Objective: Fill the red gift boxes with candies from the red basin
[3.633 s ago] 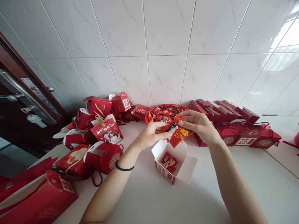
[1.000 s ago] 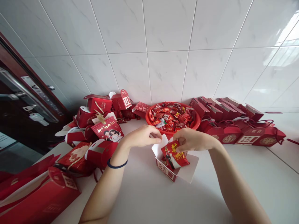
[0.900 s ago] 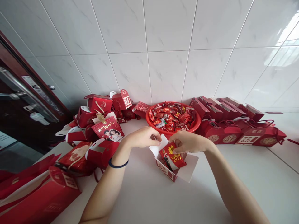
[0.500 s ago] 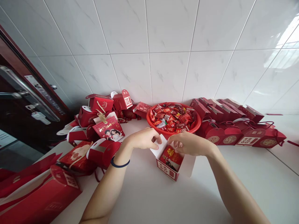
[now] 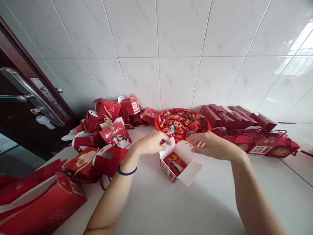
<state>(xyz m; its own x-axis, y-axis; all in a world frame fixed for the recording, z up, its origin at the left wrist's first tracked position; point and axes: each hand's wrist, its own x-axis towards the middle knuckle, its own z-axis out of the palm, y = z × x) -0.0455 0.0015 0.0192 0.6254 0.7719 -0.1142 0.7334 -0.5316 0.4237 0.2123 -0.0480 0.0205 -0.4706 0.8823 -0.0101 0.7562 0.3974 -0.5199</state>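
Observation:
A small red-and-white gift box (image 5: 168, 172) stands on the table in front of me with its flaps up and out. Inside it lies a red packet with gold print and a dark picture (image 5: 175, 163). My left hand (image 5: 153, 142) has its thumb and fingers closed on the box's left flap. At the back right, my right hand (image 5: 212, 145) curls its fingers at the edge of the rounded flap (image 5: 184, 147), thumb below. Just behind the box is a red plastic basin (image 5: 208, 125) full of red-wrapped sweets (image 5: 181, 125).
Several red gift boxes (image 5: 234, 119) line up at the right by the tiled wall (image 5: 181, 81). More red boxes and bags (image 5: 107, 109) crowd the left, with a large red bag (image 5: 56, 202) nearest. A door with keys (image 5: 44, 121) stands far left.
My right hand has drawn back out of the box, up and right to its rear flap. The box has turned and shifted slightly left. My left hand stays at the left flap.

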